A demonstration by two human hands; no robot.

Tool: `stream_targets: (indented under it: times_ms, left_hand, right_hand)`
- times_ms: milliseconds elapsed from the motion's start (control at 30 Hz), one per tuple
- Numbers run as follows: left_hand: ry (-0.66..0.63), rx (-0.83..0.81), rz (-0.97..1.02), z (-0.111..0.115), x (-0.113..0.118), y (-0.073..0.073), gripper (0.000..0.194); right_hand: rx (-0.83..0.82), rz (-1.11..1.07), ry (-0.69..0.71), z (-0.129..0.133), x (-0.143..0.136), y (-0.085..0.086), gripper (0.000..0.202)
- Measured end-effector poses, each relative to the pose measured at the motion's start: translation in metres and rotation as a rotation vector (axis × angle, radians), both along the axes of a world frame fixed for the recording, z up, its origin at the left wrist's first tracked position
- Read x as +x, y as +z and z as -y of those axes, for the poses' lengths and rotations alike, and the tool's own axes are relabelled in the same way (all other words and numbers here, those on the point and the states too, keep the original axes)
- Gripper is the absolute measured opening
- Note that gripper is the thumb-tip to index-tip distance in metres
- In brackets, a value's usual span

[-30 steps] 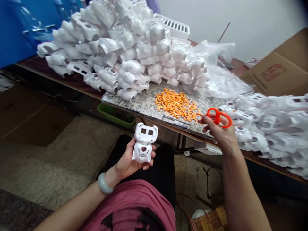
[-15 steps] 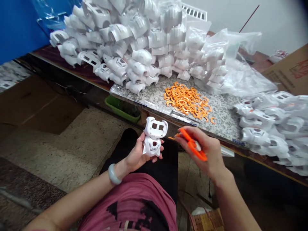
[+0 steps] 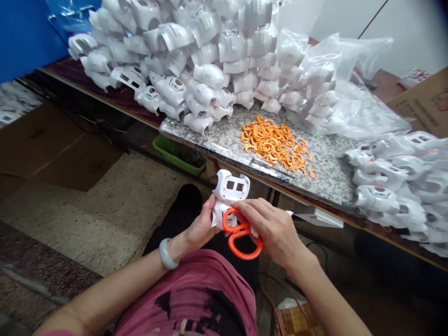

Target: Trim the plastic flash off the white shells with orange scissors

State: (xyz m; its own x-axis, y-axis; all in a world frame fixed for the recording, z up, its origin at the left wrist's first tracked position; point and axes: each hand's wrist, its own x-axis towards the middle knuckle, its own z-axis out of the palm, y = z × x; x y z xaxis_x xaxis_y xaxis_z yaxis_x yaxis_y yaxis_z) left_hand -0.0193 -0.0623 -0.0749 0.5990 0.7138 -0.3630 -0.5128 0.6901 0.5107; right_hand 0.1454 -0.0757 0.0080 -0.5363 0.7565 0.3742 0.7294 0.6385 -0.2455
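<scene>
My left hand [image 3: 200, 225] is closed around a white plastic shell [image 3: 228, 196] with two square openings, held upright above my lap. Orange-handled scissors [image 3: 241, 229] are in my right hand [image 3: 280, 229], loops toward me, in front of the shell's lower half. My right fingertips meet the shell near its middle; whether they pinch a small orange piece there is hidden. A white tip pokes out behind my right hand. Beyond both hands, a heap of small orange curved clips [image 3: 275, 143] lies on the speckled tabletop [image 3: 217, 137].
White shells [image 3: 206, 77] are piled high at the back, more shells [image 3: 388, 186] at the right. Clear plastic bags [image 3: 360, 109] and a cardboard box [image 3: 425, 105] stand behind. Under the table edge is a green bin [image 3: 180, 156]; a woven basket [image 3: 297, 322] sits low on the right.
My right hand has moved left and turned, bringing the scissors from beside the shell to in front of it. The orange piece earlier visible at its fingertips is now hidden.
</scene>
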Motion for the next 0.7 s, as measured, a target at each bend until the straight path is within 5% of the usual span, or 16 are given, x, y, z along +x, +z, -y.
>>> stream_targets:
  times_ms: [300,567,700]
  left_hand:
    - [-0.049,0.036,0.043,0.0003,-0.0020,0.0013,0.062]
    - [-0.050,0.075,-0.023,0.0012,0.0003,0.0052,0.065]
    - [-0.063,0.004,-0.066,0.0013,-0.0001,0.0057,0.068]
  right_hand:
    - [-0.023,-0.222,-0.009,0.0040,0.0037,-0.0008,0.029]
    - [0.126,0.099,-0.064,0.0033,-0.0012,0.0021,0.024]
    - [0.084,0.079,-0.038,0.0031,-0.0033,0.0024,0.028]
